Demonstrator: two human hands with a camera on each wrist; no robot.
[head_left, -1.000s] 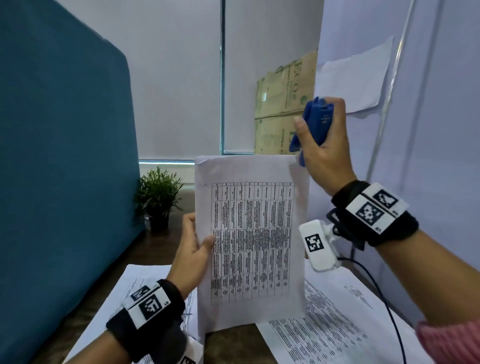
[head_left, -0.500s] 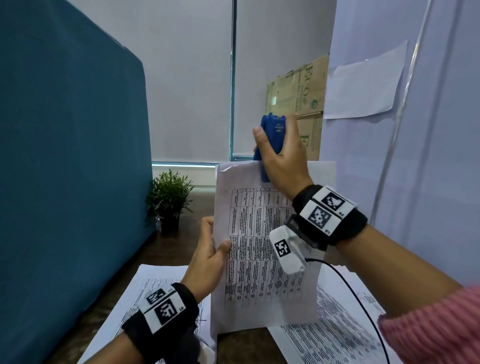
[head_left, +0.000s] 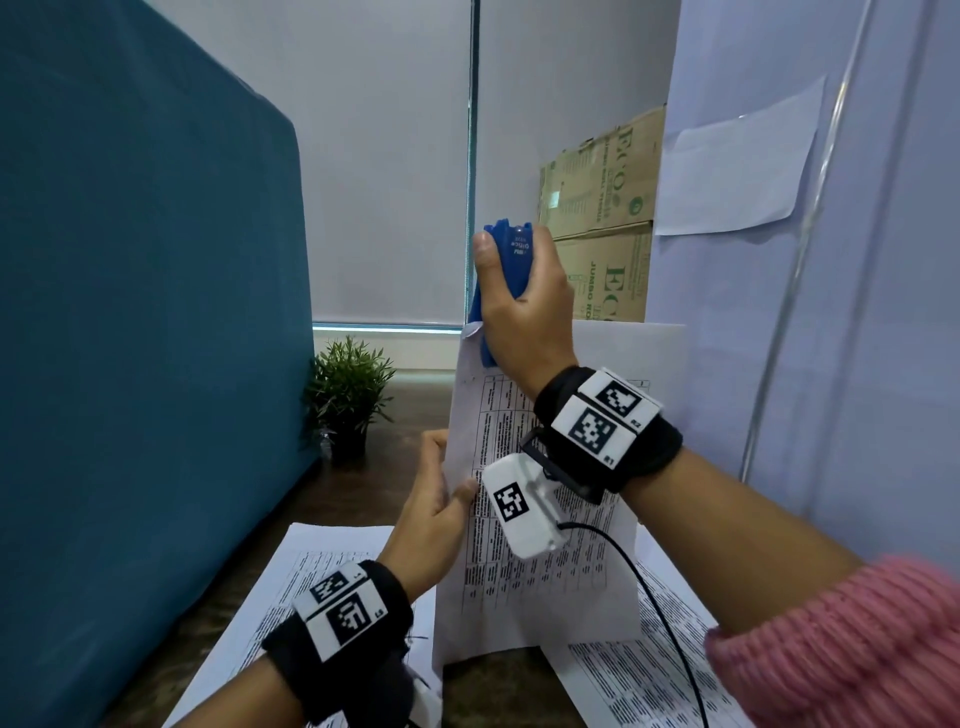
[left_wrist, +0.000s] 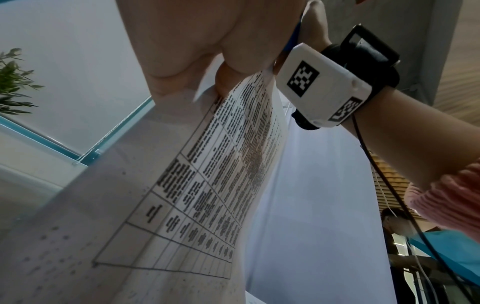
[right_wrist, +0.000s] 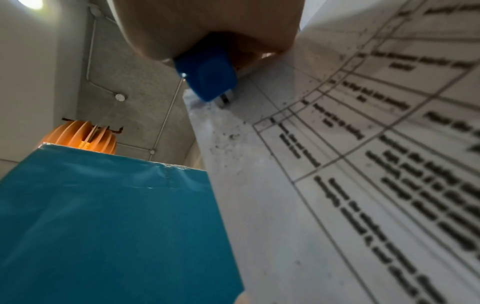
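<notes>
An upright sheaf of printed sheets (head_left: 540, 587) with tables stands on end over the desk. My left hand (head_left: 431, 514) pinches its left edge about halfway up, thumb on the front; the same sheets (left_wrist: 207, 185) fill the left wrist view. My right hand (head_left: 524, 306) grips a blue stapler (head_left: 511, 260), nose down, at the top left corner of the sheets. In the right wrist view the stapler (right_wrist: 207, 76) has its mouth over the corner of the paper (right_wrist: 311, 164).
More printed sheets lie flat on the brown desk, one at left (head_left: 291, 587) and one at right (head_left: 639, 686). A teal partition (head_left: 130, 338) walls the left side. A small potted plant (head_left: 348, 395) and cardboard boxes (head_left: 597, 218) stand behind.
My right hand has carried the stapler leftward and down, from above the top right corner to the top left corner of the sheets. The left hand keeps its pinch.
</notes>
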